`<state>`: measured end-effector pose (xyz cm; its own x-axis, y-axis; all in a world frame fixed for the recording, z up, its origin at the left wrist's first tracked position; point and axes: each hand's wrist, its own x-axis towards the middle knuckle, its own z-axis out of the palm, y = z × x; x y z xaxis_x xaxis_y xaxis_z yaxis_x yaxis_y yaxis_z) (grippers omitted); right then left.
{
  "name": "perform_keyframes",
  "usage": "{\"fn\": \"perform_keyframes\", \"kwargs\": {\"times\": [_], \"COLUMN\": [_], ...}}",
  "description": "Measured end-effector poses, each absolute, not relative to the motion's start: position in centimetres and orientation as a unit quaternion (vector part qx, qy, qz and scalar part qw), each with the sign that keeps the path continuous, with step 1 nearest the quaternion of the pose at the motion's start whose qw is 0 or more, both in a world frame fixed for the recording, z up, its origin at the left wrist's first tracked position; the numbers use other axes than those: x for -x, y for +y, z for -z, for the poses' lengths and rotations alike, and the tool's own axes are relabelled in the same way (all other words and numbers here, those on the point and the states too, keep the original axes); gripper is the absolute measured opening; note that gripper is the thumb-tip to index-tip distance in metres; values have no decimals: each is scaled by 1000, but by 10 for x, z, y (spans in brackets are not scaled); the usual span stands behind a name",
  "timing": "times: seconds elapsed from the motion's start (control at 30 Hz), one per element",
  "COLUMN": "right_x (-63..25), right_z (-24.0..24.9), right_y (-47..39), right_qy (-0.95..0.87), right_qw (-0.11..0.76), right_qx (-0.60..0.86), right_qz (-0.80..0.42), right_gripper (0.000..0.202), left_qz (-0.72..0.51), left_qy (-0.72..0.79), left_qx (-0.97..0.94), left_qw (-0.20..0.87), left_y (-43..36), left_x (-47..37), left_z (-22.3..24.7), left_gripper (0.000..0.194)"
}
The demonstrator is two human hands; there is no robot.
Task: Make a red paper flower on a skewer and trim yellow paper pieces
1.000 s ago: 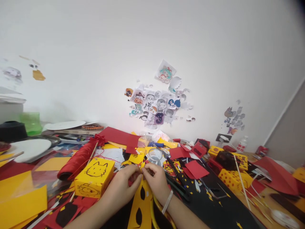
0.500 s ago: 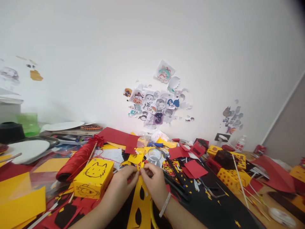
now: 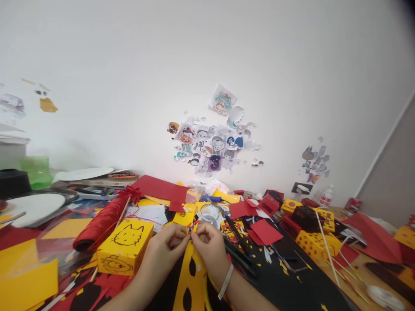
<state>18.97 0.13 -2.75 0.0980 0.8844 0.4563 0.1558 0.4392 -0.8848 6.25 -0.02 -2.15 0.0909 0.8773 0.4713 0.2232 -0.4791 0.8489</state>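
A long yellow paper strip (image 3: 189, 283) with dark leaf-shaped cut-outs runs from my fingers down to the bottom edge of the view. My left hand (image 3: 168, 246) pinches its far end from the left. Opposite it, my right hand (image 3: 209, 246) pinches the same end, the fingertips of both hands nearly touching. What lies exactly between the fingertips is too small to make out. Left of my left hand sits a yellow paper box (image 3: 126, 246) with a cat face drawn on top. A roll of clear tape (image 3: 210, 212) lies just beyond my right hand.
A red thread spool (image 3: 102, 220) lies at left, near yellow paper sheets (image 3: 29, 276). Scissors (image 3: 288, 259) and red paper squares (image 3: 266, 231) rest on the black surface at right. Further right are yellow spotted boxes (image 3: 319, 246), thin sticks and a bottle (image 3: 326, 195). Drawings cover the wall.
Both hands keep pinching the strip's end, with only slight finger shifts. The view has shifted a little, and the things on the left sit slightly further left and lower.
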Motion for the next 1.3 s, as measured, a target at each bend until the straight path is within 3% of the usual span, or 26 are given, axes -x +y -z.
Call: {"fn": "perform_keyframes", "kwargs": {"times": [0.07, 0.17, 0.23, 0.37, 0.6, 0.87, 1.07, 1.3], "right_x": [-190, -190, -192, -195, -201, -203, -204, -203], "right_z": [28, 28, 28, 30, 29, 26, 26, 25], "right_y": [2, 4, 4, 6, 11, 8, 9, 7], "right_qy": [-583, -557, -553, -576, -580, -511, -521, -515], "right_qw": [614, 631, 628, 609, 601, 573, 562, 555], "right_qx": [422, 392, 373, 359, 361, 347, 351, 355], "right_qz": [-325, -371, -400, -411, -416, -538, -538, -548], "right_gripper": [17, 15, 25, 23, 22, 36, 38, 39], "left_qz": [-554, -578, -568, -550, -547, -544, -544, -528], "left_qy": [394, 377, 385, 419, 412, 370, 381, 352], "left_qx": [-643, -601, -600, -607, -618, -605, -571, -563], "left_qw": [352, 404, 411, 391, 387, 448, 483, 530], "left_y": [2, 3, 2, 2, 2, 6, 4, 6], "left_x": [-64, -64, -64, -61, -59, -60, -61, -63], "left_z": [22, 20, 18, 17, 15, 16, 12, 13], "left_gripper": [14, 32, 38, 25, 19, 25, 38, 36]}}
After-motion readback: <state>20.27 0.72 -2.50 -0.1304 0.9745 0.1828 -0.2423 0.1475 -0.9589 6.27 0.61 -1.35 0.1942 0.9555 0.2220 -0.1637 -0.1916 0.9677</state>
